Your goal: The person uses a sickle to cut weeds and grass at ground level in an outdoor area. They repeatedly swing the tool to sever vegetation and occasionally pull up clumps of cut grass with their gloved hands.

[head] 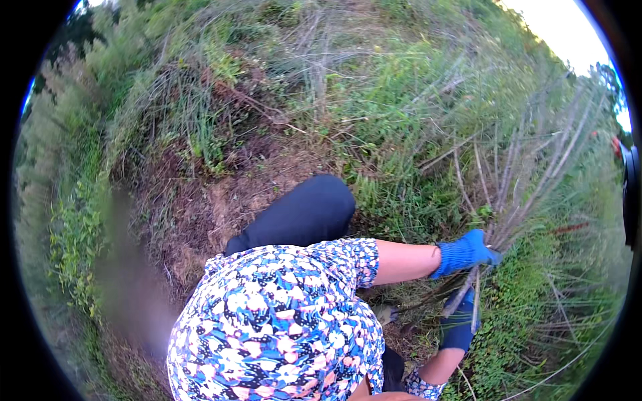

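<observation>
My left hand, in a blue knitted glove, reaches to the right and is closed around a bundle of long, thin woody stems. The stems fan out above the glove, and their lower ends stick out below it. My right hand, in a darker blue covering, is lower down, behind those stem ends. Its fingers are mostly hidden, so what it holds cannot be told. A dark, thin thing lies between the two arms; its kind is unclear.
Tall grass and brush surround me on a slope. Bare reddish soil lies beside my dark-trousered knee. A heap of cut or bent grass is at the upper left. A blurred dark shape shows at the left.
</observation>
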`<action>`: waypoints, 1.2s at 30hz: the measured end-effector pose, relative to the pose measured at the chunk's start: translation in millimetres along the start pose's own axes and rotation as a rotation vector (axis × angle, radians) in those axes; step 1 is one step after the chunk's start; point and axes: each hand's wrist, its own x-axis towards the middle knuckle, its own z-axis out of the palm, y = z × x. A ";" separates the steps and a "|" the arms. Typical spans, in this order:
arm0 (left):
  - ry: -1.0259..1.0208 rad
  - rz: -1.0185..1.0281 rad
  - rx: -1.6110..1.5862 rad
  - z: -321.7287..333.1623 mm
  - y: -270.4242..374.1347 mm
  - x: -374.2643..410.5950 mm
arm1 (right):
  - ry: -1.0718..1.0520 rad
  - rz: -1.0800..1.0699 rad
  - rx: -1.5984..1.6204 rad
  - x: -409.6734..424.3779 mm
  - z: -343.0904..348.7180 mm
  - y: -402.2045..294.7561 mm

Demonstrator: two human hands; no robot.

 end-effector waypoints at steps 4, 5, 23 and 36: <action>-0.011 0.079 -0.005 -18.0 98.1 -21.7 | 0.215 -0.211 0.014 -10.2 -34.8 -50.6; -0.016 0.115 -0.025 -24.4 105.1 -31.7 | 0.202 -0.184 -0.009 -15.0 -41.8 -59.2; 0.780 0.131 0.719 -714.1 266.0 -256.4 | 0.175 0.002 -0.195 39.8 -20.0 -214.8; 0.734 -0.423 0.782 -843.1 81.6 -275.0 | 0.211 -0.639 -0.082 -4.1 -62.3 -363.1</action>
